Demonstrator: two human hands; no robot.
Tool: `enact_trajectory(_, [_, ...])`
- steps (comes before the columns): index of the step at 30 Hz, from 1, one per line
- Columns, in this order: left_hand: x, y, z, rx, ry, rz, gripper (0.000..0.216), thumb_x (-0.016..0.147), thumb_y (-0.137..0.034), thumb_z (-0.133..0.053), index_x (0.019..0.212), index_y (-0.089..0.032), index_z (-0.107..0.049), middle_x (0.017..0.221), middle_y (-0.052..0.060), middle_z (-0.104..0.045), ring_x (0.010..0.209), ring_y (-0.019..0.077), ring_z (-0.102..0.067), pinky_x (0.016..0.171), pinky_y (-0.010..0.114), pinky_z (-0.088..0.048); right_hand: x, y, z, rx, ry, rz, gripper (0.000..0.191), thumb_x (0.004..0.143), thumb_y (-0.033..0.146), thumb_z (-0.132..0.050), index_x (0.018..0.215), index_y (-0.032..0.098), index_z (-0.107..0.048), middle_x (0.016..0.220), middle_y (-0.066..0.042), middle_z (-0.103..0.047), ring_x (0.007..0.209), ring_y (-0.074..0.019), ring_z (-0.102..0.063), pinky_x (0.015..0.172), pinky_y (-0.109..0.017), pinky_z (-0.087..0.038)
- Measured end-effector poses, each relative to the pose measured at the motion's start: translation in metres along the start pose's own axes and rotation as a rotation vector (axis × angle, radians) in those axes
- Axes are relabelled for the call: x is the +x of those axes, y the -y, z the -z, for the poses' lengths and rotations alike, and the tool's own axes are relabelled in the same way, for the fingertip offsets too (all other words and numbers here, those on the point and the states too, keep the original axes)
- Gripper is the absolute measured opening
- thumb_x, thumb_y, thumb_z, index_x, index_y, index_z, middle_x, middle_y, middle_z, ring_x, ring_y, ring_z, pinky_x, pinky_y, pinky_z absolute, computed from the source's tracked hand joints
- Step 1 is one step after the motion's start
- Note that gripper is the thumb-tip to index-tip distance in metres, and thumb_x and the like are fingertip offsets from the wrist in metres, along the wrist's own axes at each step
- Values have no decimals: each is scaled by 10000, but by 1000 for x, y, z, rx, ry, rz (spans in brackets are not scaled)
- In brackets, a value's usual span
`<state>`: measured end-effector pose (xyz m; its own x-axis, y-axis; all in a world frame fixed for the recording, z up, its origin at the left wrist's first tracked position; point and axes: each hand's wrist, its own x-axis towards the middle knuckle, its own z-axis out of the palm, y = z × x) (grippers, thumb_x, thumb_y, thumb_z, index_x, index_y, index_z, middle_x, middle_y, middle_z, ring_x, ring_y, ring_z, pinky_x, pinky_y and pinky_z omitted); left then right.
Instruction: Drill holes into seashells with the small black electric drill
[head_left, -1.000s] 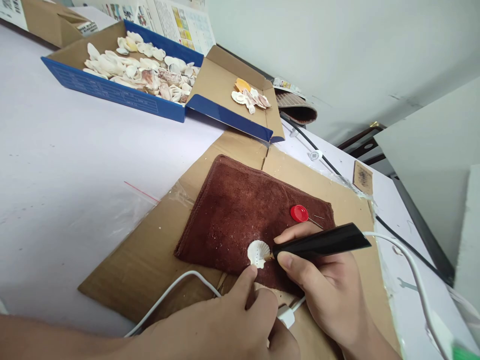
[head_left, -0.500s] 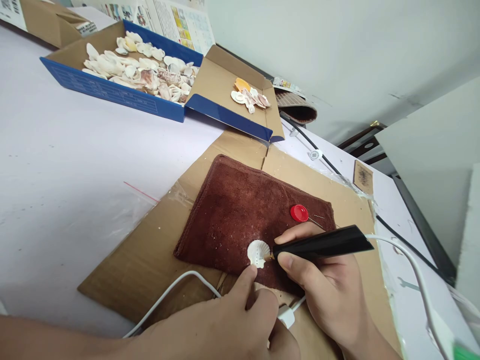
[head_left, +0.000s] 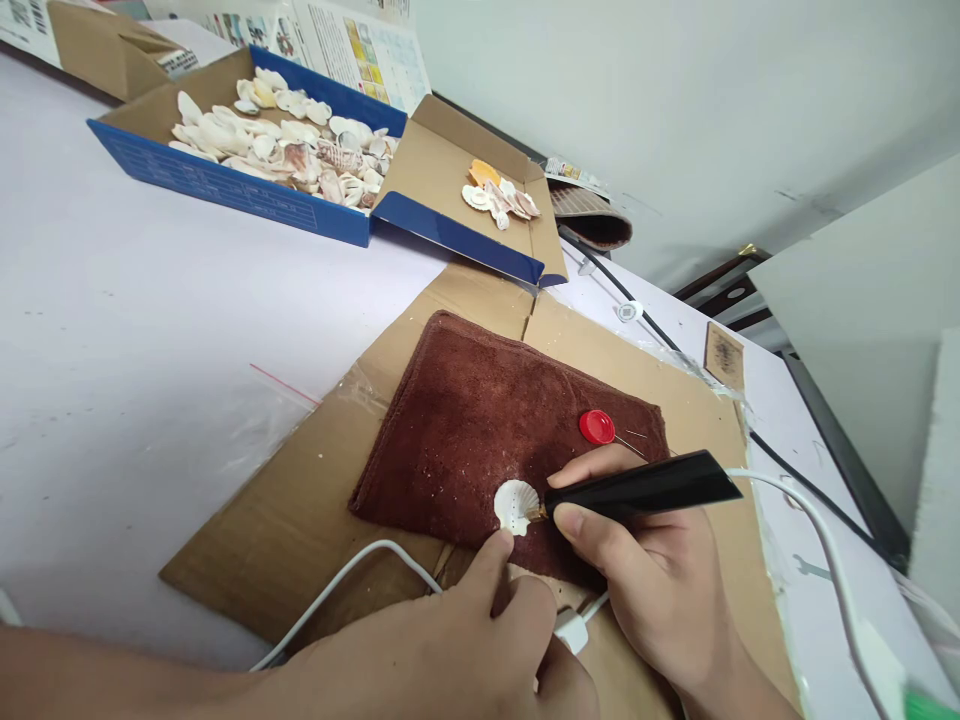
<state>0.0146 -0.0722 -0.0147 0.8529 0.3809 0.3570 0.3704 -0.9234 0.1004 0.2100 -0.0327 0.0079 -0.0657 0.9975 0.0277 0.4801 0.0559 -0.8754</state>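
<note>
Little white scallop shell (head_left: pixel 512 505) is sitting on a brown cloth (head_left: pixel 465 420), with the left hand's (head_left: pixel 465 640) index fingertip on its lower edge; can't really tell if that grip's spread or not. The right hand's (head_left: pixel 664 570) grip is pinching a black pen-shaped tool (head_left: pixel 645 486), tip right at the shell. Red cap (head_left: pixel 598 427) nearby, cardboard (head_left: pixel 300 535) under the cloth, then the white surface (head_left: pixel 172 360) with a blue box (head_left: pixel 232 200) of loose shells (head_left: pixel 219 132) further back.

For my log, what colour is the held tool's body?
The tool's body is black; see the head view.
</note>
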Motion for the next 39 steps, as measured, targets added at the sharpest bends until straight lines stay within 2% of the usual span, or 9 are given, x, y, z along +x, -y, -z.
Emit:
enact_trajectory(4, [1,1,3,-20,1,-22,177,897,-86,-718,897,-262,-736,889,-15,-751,745,198,-602,955,363,-617,1,-11,2,329,20,-178,92,813,313,-747,837,231,-715,478,98,-377,375,-88,-295,355,-222,-223])
enact_trajectory(6, [1,2,4,-15,7,-41,199,897,-73,-708,875,-270,-729,888,-16,-750,700,195,-576,947,368,-619,0,-15,3,427,21,-212,128,830,347,-752,848,235,-694,478,110,-336,370,-84,-266,358,-220,-203])
enact_trajectory(11, [1,3,3,14,11,-11,188,913,-87,-699,905,-270,-741,857,-19,-746,710,206,-583,1023,396,-606,-8,-22,7,238,-35,-101,180,904,403,-772,972,246,-715,560,74,-429,429,-117,-404,396,-259,-329])
enact_trajectory(17, [0,1,2,25,6,-19,144,906,-119,-738,943,-255,-761,897,-7,-756,781,210,-627,1011,393,-608,-16,-22,9,99,-30,-26,195,987,452,-713,1032,264,-691,600,56,-450,483,-153,-493,444,-294,-390])
enact_trajectory(25, [2,2,1,30,-2,-28,109,913,-145,-746,926,-253,-751,870,-6,-749,786,212,-634,980,391,-615,-13,-24,13,64,-23,47,161,941,409,-742,960,255,-700,702,-8,-597,629,-202,-619,507,-311,-459])
enact_trajectory(29, [1,2,1,49,14,-32,145,913,-120,-728,939,-260,-757,873,0,-759,842,223,-656,1001,389,-610,-11,-23,15,66,36,132,49,870,278,-753,898,266,-714,726,12,-658,629,-164,-592,542,-273,-466])
enact_trajectory(31, [0,1,1,56,23,-43,161,923,-113,-705,949,-263,-757,873,1,-762,859,227,-663,1017,397,-606,-10,-21,15,81,47,132,57,849,233,-735,887,271,-715,710,29,-663,608,-146,-576,534,-251,-454])
enact_trajectory(35, [0,1,1,48,17,-50,158,908,-121,-731,998,-247,-762,874,6,-766,870,232,-680,1002,412,-612,-9,-14,12,77,57,112,65,820,208,-721,853,264,-713,664,44,-673,555,-127,-569,493,-228,-432])
enact_trajectory(39, [2,2,1,40,18,-40,117,940,-155,-712,1016,-232,-756,895,11,-764,911,238,-692,990,416,-618,-8,-11,11,42,72,109,57,811,212,-731,839,260,-718,665,46,-701,552,-120,-598,499,-214,-460])
